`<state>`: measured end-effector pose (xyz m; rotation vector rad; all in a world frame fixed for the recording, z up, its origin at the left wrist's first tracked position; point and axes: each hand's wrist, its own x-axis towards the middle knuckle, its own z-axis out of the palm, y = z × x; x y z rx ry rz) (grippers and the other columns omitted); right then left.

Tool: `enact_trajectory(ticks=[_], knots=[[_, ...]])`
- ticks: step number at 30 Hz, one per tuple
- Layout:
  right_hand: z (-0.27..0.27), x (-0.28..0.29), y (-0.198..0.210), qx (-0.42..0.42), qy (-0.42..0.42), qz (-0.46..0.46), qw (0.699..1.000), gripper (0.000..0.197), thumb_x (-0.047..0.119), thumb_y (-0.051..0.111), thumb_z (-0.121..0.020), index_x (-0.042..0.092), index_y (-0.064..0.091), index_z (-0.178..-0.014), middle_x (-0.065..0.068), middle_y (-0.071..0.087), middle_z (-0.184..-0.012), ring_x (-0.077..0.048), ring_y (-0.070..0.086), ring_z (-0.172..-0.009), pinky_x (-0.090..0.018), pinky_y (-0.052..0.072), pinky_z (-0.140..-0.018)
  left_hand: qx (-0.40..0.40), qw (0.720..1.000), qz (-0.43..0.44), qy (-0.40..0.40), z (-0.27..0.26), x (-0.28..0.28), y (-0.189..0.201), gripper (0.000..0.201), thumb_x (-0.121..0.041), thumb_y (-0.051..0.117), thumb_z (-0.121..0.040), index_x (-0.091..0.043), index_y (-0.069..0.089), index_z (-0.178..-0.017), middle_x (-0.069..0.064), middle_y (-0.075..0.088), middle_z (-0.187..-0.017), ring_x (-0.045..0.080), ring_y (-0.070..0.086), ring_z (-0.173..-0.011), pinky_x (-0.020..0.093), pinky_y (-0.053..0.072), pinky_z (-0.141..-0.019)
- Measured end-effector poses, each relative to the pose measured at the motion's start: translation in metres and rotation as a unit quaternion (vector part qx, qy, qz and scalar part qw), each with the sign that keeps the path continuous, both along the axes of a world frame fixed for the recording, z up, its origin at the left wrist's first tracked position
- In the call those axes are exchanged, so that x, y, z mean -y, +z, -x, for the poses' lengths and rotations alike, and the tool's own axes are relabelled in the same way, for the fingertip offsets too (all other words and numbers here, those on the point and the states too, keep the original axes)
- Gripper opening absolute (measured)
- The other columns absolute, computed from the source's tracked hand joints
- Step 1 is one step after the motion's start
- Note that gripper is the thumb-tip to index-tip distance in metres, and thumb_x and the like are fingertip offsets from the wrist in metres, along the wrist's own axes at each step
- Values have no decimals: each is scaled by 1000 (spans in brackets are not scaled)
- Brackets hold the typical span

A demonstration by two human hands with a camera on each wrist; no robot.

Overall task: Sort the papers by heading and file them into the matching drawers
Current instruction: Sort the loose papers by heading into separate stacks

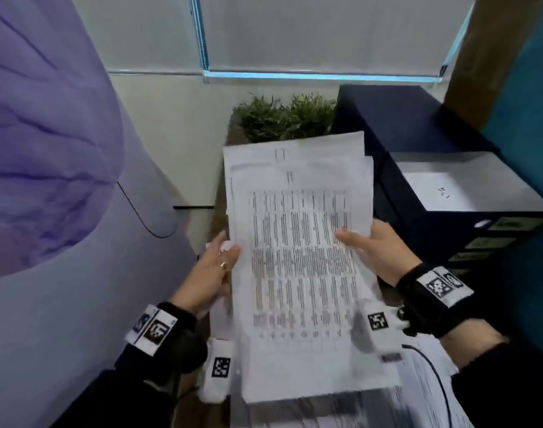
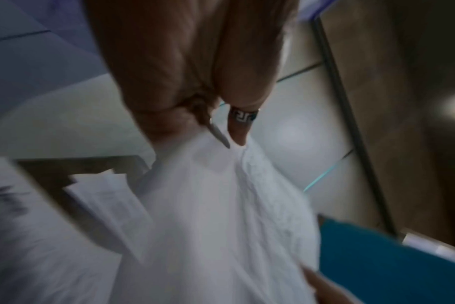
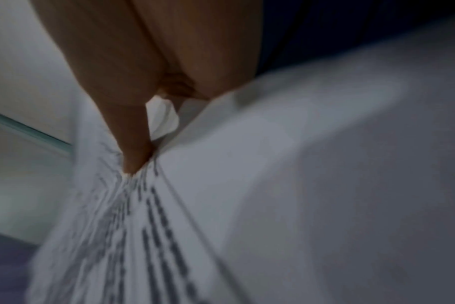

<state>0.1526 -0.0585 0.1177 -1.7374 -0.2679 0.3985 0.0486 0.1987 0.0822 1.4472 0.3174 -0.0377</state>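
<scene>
I hold a fanned stack of white printed papers (image 1: pixel 298 257) in both hands in front of me. My left hand (image 1: pixel 216 264) grips the stack's left edge, thumb on top; the left wrist view shows the fingers pinching the papers (image 2: pixel 221 205) from behind. My right hand (image 1: pixel 372 245) pinches the right edge, with its thumb lying across the printed text; in the right wrist view the thumb (image 3: pixel 133 148) presses on the papers (image 3: pixel 273 185). To the right stands a dark drawer unit (image 1: pixel 449 193) with labelled drawer fronts and a white sheet (image 1: pixel 440 193) on its top.
A green plant (image 1: pixel 282 118) stands behind the papers, by the wall. More printed sheets (image 1: pixel 424 393) lie on the wooden desk (image 1: pixel 220 415) under my hands. A purple cushioned shape (image 1: pixel 47 149) fills the left; a teal panel (image 1: pixel 523 72) rises at right.
</scene>
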Motion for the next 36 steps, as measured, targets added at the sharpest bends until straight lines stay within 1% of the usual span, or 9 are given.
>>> enact_trajectory(ticks=[5,9,14,18,21,24,26,31,36], knots=[[20,105,-57,-129,-23,61,989,67,35,83,-59,8,61,-116,0,73,-104,-11,69,-95,-15,56,-73,-205,960,-154,-113,29,27,-80,33,-7,50,-92,-6,43,-125,-4,53,-81,8,50,-68,13,41,-56],[41,158,-100,-212,-42,125,968,75,39,87,-48,8,63,-112,-4,73,-104,-17,70,-94,-23,53,-73,-267,875,-295,-274,47,45,-112,69,-21,71,-77,-17,33,-134,0,48,-108,15,50,-100,21,40,-84],[51,158,-137,-195,-37,195,960,25,3,67,-80,5,63,-105,-7,69,-101,-2,67,-78,-11,49,-64,-249,840,-395,-278,38,57,-105,52,-14,71,-76,-12,51,-124,8,54,-125,20,53,-113,20,39,-85],[48,153,-155,-182,5,226,957,23,-3,64,-81,3,62,-103,-10,70,-95,-4,67,-71,-9,49,-62,-186,900,-386,-72,28,41,-105,34,-13,70,-78,-5,63,-111,10,64,-113,22,59,-98,27,46,-83],[48,151,-157,-186,-11,214,959,20,-7,63,-80,7,61,-93,0,67,-79,-1,65,-62,-5,45,-53,-167,957,-180,156,32,34,-111,34,-19,70,-80,-8,61,-111,7,59,-114,21,54,-104,35,47,-89],[49,151,-160,-193,-20,198,961,19,-9,62,-80,8,61,-89,0,65,-77,-9,62,-69,-6,45,-51,-228,965,-2,128,46,42,-126,38,-17,72,-78,-5,59,-111,10,66,-101,21,63,-87,29,54,-71],[50,151,-161,-200,-30,181,962,20,-9,62,-80,10,61,-86,2,65,-77,-11,59,-73,-5,44,-51,-237,967,-41,80,52,52,-128,25,-3,65,-82,0,60,-106,13,68,-86,21,62,-69,25,51,-57],[57,151,-161,-204,-39,148,967,26,-12,61,-80,14,63,-85,12,70,-62,-12,60,-78,-3,45,-55,-85,978,-71,178,45,40,-101,6,-15,69,-79,-12,72,-83,17,72,-93,27,68,-77,37,55,-72],[67,141,-133,-214,-7,85,973,14,-7,60,-82,7,63,-80,1,73,-65,-14,69,-73,-11,50,-57,-32,975,43,216,38,13,-65,23,-26,58,-87,-6,65,-96,24,67,-104,28,70,-82,47,57,-78]])
